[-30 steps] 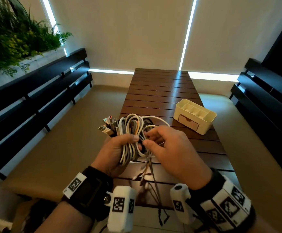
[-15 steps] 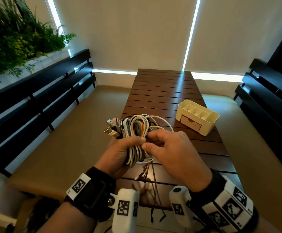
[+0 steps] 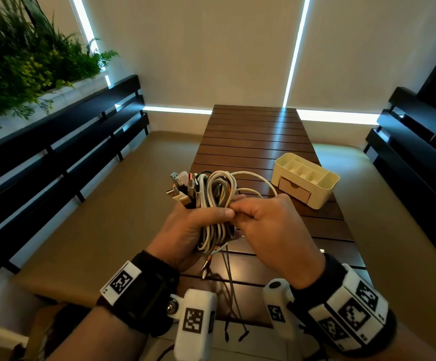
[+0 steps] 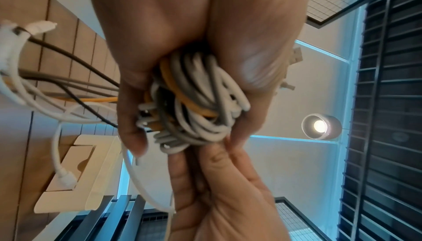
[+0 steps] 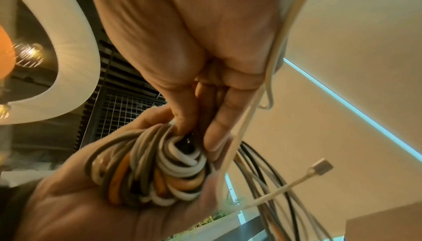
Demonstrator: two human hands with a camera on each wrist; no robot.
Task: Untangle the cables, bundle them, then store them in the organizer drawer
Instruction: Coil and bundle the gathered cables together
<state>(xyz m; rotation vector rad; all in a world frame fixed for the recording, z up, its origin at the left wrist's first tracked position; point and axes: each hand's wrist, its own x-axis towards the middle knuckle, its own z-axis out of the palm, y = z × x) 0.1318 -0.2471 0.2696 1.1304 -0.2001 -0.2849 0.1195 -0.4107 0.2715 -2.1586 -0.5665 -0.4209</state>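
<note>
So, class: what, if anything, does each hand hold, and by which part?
The left hand grips the cable bundle round its middle. The right hand pinches strands at the bundle's side.

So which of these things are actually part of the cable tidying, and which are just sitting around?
Part of the job:
- cable bundle, gripped by the left hand, picked at by the right hand
- cream organizer on the slatted table; its drawer is closed

Just there:
- plants
- black benches
- ceiling lamp
</note>
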